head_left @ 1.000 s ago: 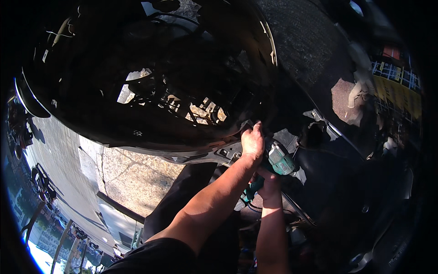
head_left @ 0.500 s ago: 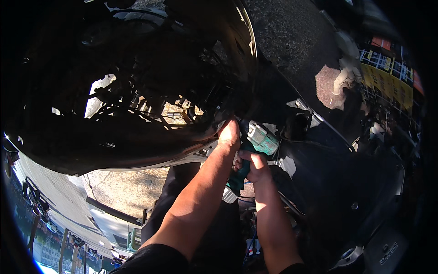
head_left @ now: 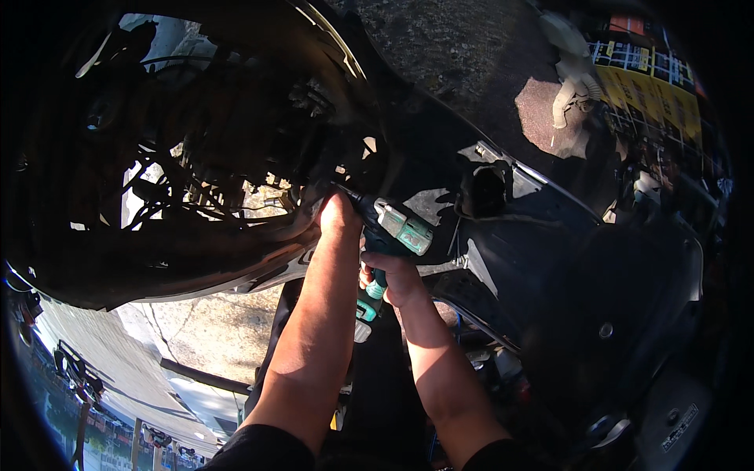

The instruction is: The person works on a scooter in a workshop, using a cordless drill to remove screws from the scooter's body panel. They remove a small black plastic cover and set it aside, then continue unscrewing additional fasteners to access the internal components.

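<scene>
My right hand is wrapped around the grip of a green and grey cordless driver. Its dark nose and thin bit point up and left, toward the edge of a large dark curved vehicle panel. Close by the bit, my left hand reaches to that same panel edge. Its fingers run into deep shadow, so what they touch is hidden. Below the right hand, the driver's battery base shows between my forearms.
Wide dark bodywork spreads to the right, with a round opening in it. Brackets and gaps show inside the shadowed cavity at upper left. Boxes with yellow panels stand at far right. Pale concrete lies below the panel.
The whole view has shifted, with the panel, hands and driver now further left in it. The driver's nose and bit show more clearly. My right hand still grips the driver.
</scene>
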Action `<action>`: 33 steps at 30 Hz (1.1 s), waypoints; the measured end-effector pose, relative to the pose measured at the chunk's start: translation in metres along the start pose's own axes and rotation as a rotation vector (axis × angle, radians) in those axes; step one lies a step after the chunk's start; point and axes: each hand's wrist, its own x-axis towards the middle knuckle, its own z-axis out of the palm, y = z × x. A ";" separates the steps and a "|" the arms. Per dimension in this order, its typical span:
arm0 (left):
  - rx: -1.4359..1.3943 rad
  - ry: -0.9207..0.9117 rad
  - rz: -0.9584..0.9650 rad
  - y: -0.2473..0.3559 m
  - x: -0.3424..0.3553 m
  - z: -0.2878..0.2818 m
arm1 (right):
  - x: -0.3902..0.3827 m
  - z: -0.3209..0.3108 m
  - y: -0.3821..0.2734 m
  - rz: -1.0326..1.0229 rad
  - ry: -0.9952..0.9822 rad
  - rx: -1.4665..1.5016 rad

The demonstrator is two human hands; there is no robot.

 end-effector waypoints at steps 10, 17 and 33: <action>0.215 0.134 0.178 0.000 -0.038 0.022 | -0.018 -0.014 0.005 -0.046 0.086 -0.008; 0.312 0.026 -0.250 -0.120 -0.104 0.106 | -0.088 -0.054 -0.018 -0.388 0.514 0.195; 0.240 0.022 -0.651 -0.210 -0.056 0.150 | -0.065 -0.117 -0.065 -0.331 0.891 0.117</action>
